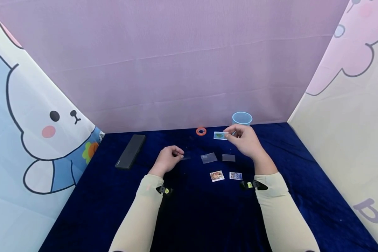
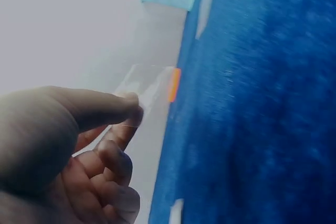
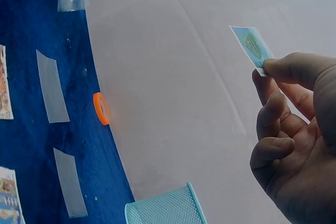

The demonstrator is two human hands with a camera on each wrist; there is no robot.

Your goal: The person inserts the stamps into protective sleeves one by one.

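My right hand (image 1: 245,140) pinches a small stamp (image 3: 251,45) by one edge between thumb and forefinger. Green and pale blue show on its printed face, with a white border. In my left hand (image 1: 168,159), thumb and forefinger grip a small clear plastic sleeve (image 2: 149,85), its free end sticking out past the fingertips. Between the hands on the cloth lie a clear sleeve (image 1: 209,158) and a second clear sleeve (image 1: 228,158). Nearer the person are a reddish-brown stamp (image 1: 217,176) and a blue stamp (image 1: 235,176), side by side.
Behind the right hand stands a light blue mesh cup (image 1: 242,118). A roll of orange tape (image 1: 201,131) lies near the table's back edge. To the left is a long dark box (image 1: 130,151). Dark blue cloth (image 1: 204,217) covers the table, with fabric walls around it.
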